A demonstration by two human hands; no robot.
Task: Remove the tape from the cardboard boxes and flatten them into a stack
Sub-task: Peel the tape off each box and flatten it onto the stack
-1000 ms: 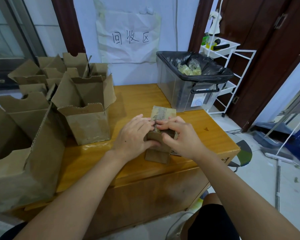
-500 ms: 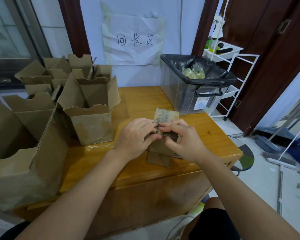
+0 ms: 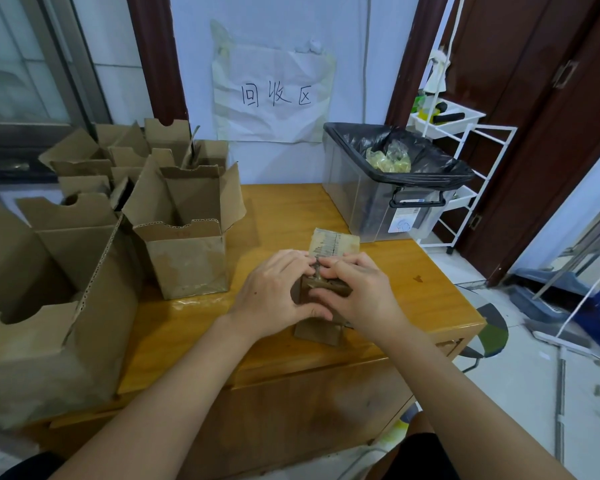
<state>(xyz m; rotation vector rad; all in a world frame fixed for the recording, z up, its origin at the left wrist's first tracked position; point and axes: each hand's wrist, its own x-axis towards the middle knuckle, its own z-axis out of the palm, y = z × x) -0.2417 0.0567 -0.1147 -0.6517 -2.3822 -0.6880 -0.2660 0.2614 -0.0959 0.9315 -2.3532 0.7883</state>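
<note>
Both hands (image 3: 321,292) on small box (image 3: 317,332)

Brown cardboard boxes (image 3: 184,237); honey-yellow wooden table (image 3: 284,209); clear bin (image 3: 371,202), black liner (image 3: 426,161); white paper sign (image 3: 274,84), black handwritten characters; white rack (image 3: 465,161).

Both forearms reach forward and meet at the middle. The left hand (image 3: 278,292) and the right hand (image 3: 357,292) have curled fingers, fingertips touching, gripping a small box (image 3: 321,332).
</note>
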